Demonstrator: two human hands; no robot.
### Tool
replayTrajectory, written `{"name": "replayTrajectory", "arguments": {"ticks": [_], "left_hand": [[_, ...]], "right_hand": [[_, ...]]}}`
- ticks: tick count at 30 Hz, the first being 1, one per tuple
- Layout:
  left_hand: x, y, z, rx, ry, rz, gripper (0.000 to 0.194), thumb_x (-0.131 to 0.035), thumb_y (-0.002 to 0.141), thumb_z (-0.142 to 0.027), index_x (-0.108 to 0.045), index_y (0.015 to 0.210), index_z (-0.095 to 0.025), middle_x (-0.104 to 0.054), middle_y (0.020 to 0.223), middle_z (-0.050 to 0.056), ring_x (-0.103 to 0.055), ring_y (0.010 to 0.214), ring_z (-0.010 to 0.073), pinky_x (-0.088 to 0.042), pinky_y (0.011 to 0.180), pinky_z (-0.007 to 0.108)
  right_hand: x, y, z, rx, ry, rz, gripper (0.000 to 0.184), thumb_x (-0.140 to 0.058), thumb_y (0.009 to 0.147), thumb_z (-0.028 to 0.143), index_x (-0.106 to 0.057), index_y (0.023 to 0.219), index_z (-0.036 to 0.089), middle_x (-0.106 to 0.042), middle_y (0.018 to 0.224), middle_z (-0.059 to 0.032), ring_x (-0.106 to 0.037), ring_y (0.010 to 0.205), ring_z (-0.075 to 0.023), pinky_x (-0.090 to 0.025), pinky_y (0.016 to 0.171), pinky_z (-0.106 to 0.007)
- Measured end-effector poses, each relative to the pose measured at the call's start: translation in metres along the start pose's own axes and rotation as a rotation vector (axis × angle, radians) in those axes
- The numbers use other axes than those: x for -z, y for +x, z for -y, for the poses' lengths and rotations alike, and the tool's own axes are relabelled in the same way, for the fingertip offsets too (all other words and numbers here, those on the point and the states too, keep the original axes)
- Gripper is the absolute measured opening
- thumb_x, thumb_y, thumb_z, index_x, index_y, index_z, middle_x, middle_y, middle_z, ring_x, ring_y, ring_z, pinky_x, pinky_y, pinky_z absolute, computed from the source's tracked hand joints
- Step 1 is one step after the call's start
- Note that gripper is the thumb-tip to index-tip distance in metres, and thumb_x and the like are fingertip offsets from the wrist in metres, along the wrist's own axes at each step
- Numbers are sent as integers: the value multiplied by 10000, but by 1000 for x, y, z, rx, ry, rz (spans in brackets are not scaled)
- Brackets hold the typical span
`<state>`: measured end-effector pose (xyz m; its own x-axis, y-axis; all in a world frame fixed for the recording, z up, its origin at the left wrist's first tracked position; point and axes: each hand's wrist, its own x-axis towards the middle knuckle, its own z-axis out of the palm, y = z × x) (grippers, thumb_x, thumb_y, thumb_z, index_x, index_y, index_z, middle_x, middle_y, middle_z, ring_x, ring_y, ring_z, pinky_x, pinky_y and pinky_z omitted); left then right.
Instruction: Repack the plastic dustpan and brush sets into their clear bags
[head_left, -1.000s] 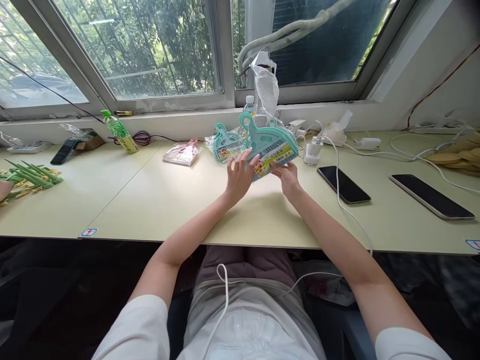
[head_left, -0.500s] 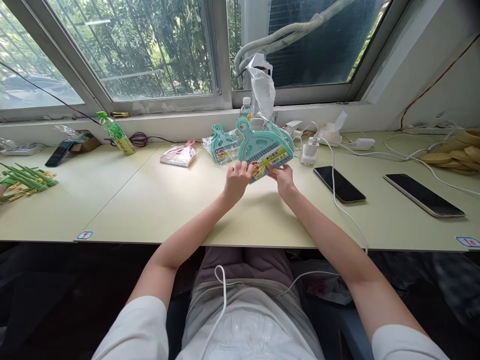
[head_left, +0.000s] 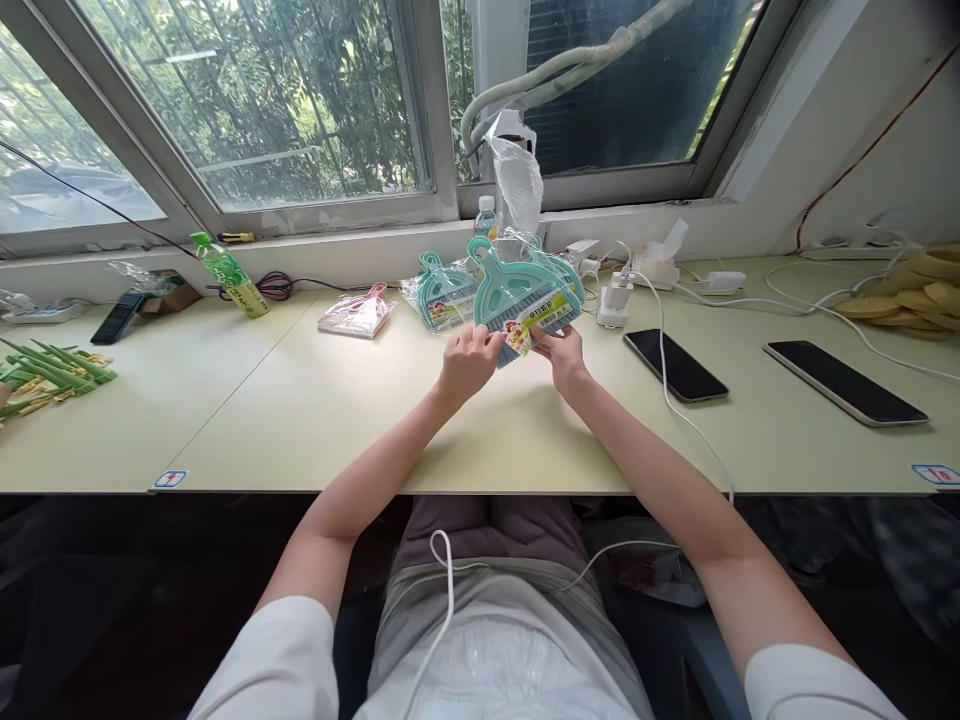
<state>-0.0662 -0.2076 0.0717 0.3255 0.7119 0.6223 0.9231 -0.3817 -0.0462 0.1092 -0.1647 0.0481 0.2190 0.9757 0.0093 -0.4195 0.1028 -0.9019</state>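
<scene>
My left hand (head_left: 471,362) and my right hand (head_left: 561,354) are both closed on a teal mini dustpan and brush set (head_left: 517,285) in clear plastic. It is held tilted above the table, with a printed card (head_left: 553,310) across its bristles. The left fingers pinch its lower left corner, while the right hand grips the lower right edge, its fingertips partly behind the package. Just behind and to the left lies a second wrapped teal dustpan set (head_left: 444,290). Farther left rests a flat pack with a pink tie (head_left: 356,312).
Two dark phones (head_left: 675,365) lie to the right, a white cable crossing one. A charger (head_left: 615,300) and tangled cords sit along the wall. On the left are a green bottle (head_left: 229,275), a black device (head_left: 118,318) and green stalks (head_left: 56,370), with part of another person's hand at the edge.
The view has shifted slightly. Both hands keep hold of the dustpan and brush set, whose position has hardly changed; my left fingers cover a little more of its lower left corner.
</scene>
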Motion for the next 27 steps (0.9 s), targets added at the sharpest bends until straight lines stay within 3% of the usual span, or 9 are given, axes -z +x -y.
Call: {"name": "replayTrajectory", "arguments": {"ticks": [5,12,17,27], "left_hand": [[0,0,4,4,-105,-17,279,-395,960,-225,-666,891,-223,-683,988,139,-615,988,263,-421,784,378],[-3,1,7,-37,-303,-60,384,-334,995,-226,-668,1173,-291,-605,1393,75,-528,1327,235,-434,1038,412],[-8,0,6,-146,-224,-31,395,-371,986,-223,-648,1268,-220,-528,1473,88,-483,1390,239,-371,1174,467],[-13,-1,11,-197,-51,-67,410,-368,970,-177,-609,1301,-160,-399,1563,106,-365,1473,235,-283,1246,484]], "right_hand": [[0,-1,-1,9,3,11,441,-893,621,193,-571,922,214,-738,867,-13,-740,856,-195,-630,875,-387],[-5,-4,-2,-3,3,8,427,-883,616,159,-575,906,211,-738,863,-8,-737,891,-198,-631,873,-387],[-6,-6,-2,-11,-17,10,390,-860,638,148,-595,918,209,-735,852,-1,-731,809,-175,-636,857,-378],[-5,-6,-2,-19,-12,7,413,-870,619,163,-564,892,221,-738,867,1,-737,846,-180,-634,867,-368]]}}
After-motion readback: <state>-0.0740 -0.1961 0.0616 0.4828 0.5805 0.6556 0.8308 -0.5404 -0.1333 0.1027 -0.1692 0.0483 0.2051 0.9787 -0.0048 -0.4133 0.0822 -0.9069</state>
